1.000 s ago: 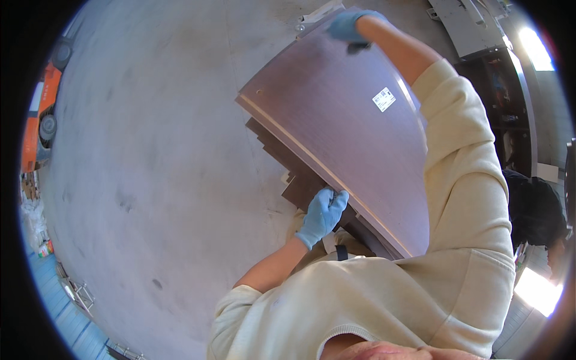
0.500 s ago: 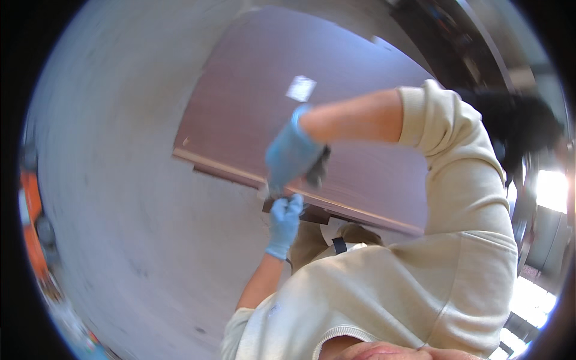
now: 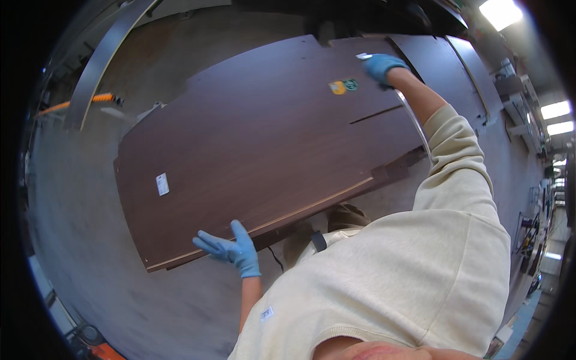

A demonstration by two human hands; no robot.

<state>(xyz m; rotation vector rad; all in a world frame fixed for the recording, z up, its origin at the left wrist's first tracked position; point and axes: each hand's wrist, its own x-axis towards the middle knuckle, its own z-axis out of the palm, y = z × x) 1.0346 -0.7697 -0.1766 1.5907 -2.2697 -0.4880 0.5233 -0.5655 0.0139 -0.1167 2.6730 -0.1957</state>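
Two gloved hands have the large dark brown panel (image 3: 258, 138) under control, and as far as one can judge the handling is in its middle: the board is up off the grey concrete floor (image 3: 78, 240), tilted, filling the centre and upper part of the frame, but it is not set down or leaned anywhere that shows. It carries a small white label (image 3: 162, 184) at its left end and a yellow and green sticker (image 3: 343, 86) near its top. Low in the frame, the left hand (image 3: 231, 249) lies against the pale lower edge, fingers spread wide and flat, steadying rather than clutching. At upper right the right hand (image 3: 383, 66), on a fully stretched arm in a cream sleeve (image 3: 456, 180), curls its fingers over the panel's top edge.
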